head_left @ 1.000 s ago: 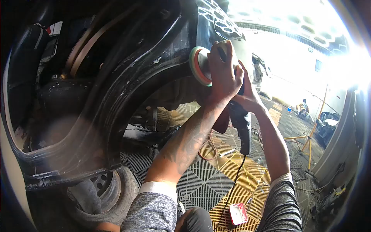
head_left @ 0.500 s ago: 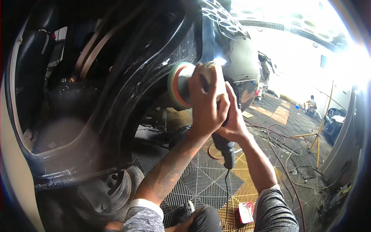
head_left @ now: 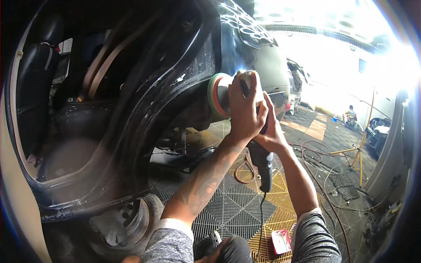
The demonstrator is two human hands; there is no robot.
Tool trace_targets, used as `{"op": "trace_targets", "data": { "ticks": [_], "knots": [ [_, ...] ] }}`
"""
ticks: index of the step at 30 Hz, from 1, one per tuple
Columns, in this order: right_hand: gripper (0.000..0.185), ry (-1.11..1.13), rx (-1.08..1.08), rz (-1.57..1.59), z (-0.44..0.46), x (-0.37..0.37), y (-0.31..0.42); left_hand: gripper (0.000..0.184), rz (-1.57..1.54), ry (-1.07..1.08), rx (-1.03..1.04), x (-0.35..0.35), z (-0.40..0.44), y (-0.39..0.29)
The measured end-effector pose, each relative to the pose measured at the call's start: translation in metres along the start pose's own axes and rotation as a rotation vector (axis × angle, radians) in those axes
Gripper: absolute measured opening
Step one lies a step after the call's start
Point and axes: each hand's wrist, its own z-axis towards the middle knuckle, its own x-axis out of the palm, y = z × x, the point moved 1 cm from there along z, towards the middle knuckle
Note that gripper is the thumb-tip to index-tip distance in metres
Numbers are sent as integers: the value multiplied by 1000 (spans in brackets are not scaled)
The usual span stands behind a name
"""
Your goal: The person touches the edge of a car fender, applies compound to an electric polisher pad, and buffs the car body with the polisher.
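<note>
My left hand (head_left: 245,109) is wrapped over the head of a corded power polisher (head_left: 264,168). Close beside it on the right, my right hand (head_left: 272,131) grips the tool's body. The round pad (head_left: 215,95), green and orange at its edge, faces left and stands upright at the rear wheel arch of a dark car body (head_left: 184,72). Whether the pad touches the panel cannot be made out. The tool's dark handle and cord hang down below my hands.
A wheel (head_left: 142,221) lies at the lower left. On the grated floor are a red and white container (head_left: 281,242) and hoses (head_left: 318,179). A yellow stand (head_left: 360,162) is at right, and another person (head_left: 350,116) is farther back.
The polisher and both hands went down and left along the car body, then moved back a little to the right. Both hands have stayed on the tool.
</note>
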Motion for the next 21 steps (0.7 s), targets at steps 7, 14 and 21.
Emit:
{"op": "trace_targets", "data": {
  "ticks": [7,14,21],
  "knots": [
    [117,42,-60,-80,55,-37,-10,76,-43,-16,-49,42,46,16],
    [115,42,-21,-132,105,-55,-23,78,94,-181,59,72,88,47],
    [118,-48,-55,-178,143,-52,-29,78,67,-117,145,74,131,70]
  ]
}}
